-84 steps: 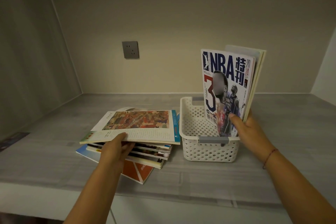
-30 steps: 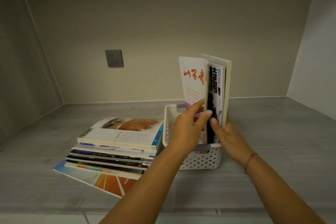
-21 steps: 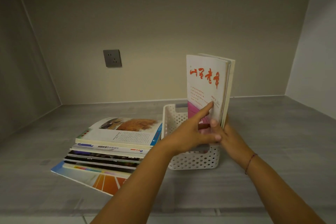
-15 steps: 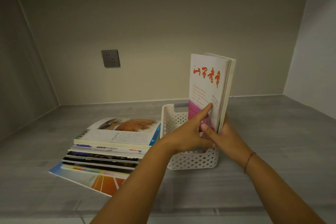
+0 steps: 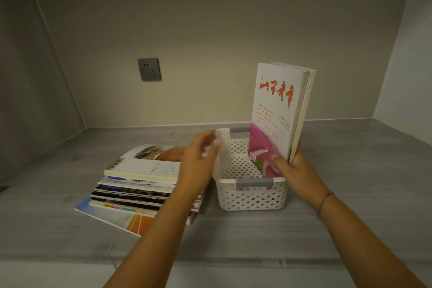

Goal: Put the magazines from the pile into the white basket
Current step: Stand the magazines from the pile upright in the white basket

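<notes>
Your right hand (image 5: 295,169) grips the standing magazines (image 5: 275,110) at their lower near edge, with the thumb on the white and pink front cover and the fingers behind. They stand upright in the right part of the white basket (image 5: 252,197). Your left hand (image 5: 198,162) is in the air at the left rim of the basket, blurred, its fingers loosely relaxed and nothing in it. The pile (image 5: 138,182) of magazines lies flat just left of the basket on the grey surface (image 5: 355,170). A grey socket (image 5: 149,69) is on the far wall.

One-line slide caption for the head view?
Right hand holds upright magazines in the white basket; left hand hovers over the pile.
</notes>
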